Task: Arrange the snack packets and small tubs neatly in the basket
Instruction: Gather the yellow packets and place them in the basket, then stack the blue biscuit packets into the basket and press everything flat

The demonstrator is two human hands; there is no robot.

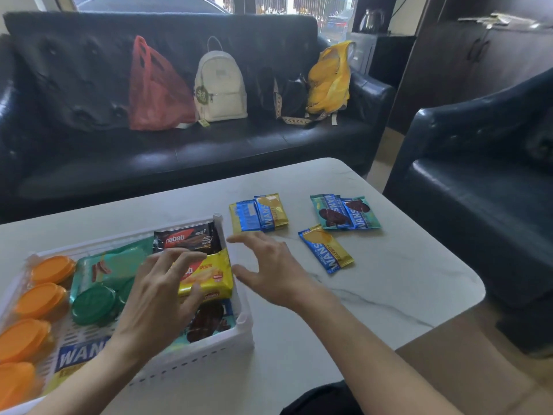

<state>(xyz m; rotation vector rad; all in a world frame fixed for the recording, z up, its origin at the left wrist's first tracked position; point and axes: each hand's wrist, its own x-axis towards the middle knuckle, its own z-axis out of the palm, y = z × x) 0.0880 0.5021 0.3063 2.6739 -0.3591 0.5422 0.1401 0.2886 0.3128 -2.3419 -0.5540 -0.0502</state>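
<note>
Four orange tubs (45, 295) in basket (215, 351); five packets (326, 248) outside.

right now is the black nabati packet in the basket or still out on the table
In the basket: the black nabati packet leans against the far wall of the white basket, behind the yellow packet.

You're facing a black leather sofa (179, 136) across a white marble-look counter (389, 283) with rounded corners. On the sofa: red plastic bag (155, 91), cream backpack (221, 88), black bag (287, 97), yellow bag (329, 79). Dark armchair (484, 181) on your right. Window (209, 3) behind the sofa, daylight coming in. Dark cabinet (478, 64) back right, kettle (371, 20) on a low unit next to it.
</note>
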